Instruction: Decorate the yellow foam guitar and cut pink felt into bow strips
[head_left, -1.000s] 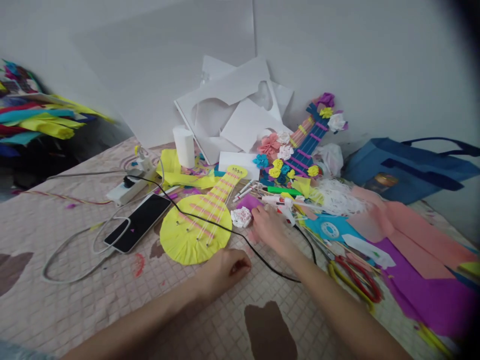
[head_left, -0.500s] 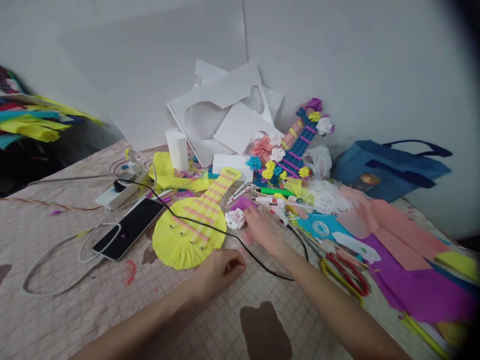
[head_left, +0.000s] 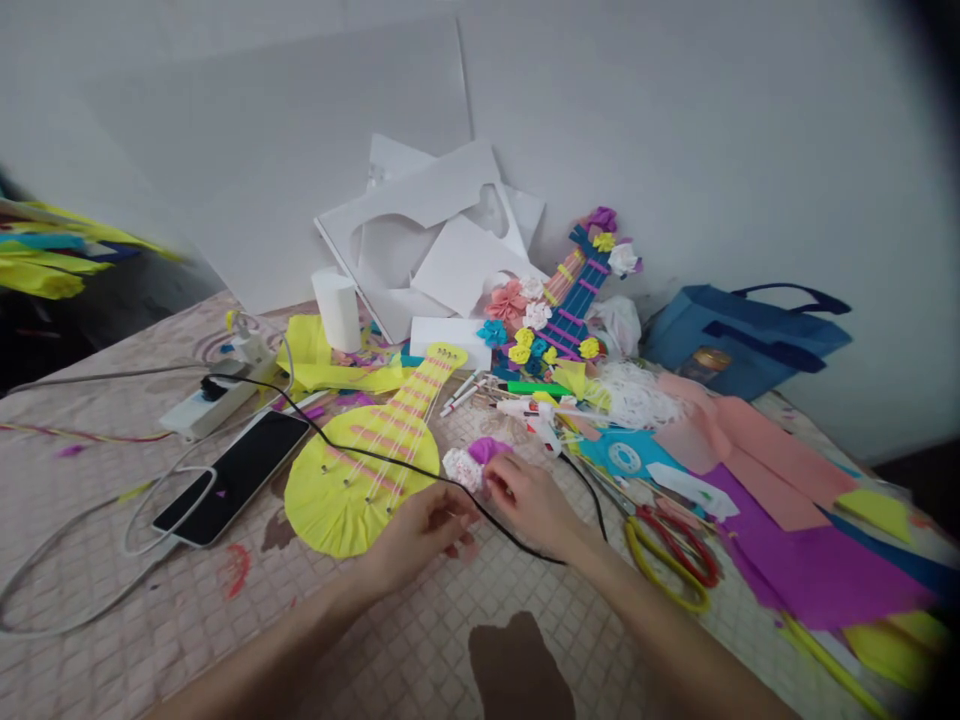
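My right hand [head_left: 529,495] is closed, its thumb and fingers pinched on a ruffled purple crepe paper piece [head_left: 487,449]. Against that piece sits a white crumpled paper flower [head_left: 463,470] with reddish specks. My left hand [head_left: 424,525] is close by on the left, fingers curved and apart, with nothing clearly visible in them. Left of both flowers lies a yellow paper-covered toy lute [head_left: 322,510] with pink stripes and white strings. A black cable [head_left: 379,459] crosses over the lute and passes between my hands.
A white glue gun [head_left: 536,412] and scissors [head_left: 667,570] lie to the right, near purple paper sheets [head_left: 817,560]. A phone [head_left: 240,475] and power strip [head_left: 214,400] are left. Behind stand a blue flowered guitar [head_left: 574,310], white board offcuts [head_left: 457,260] and a blue bag [head_left: 720,320].
My right hand has drawn the purple paper piece nearer, beside the white flower. My left hand has risen toward it, its fingers opening from a curl. The view has shifted slightly right.
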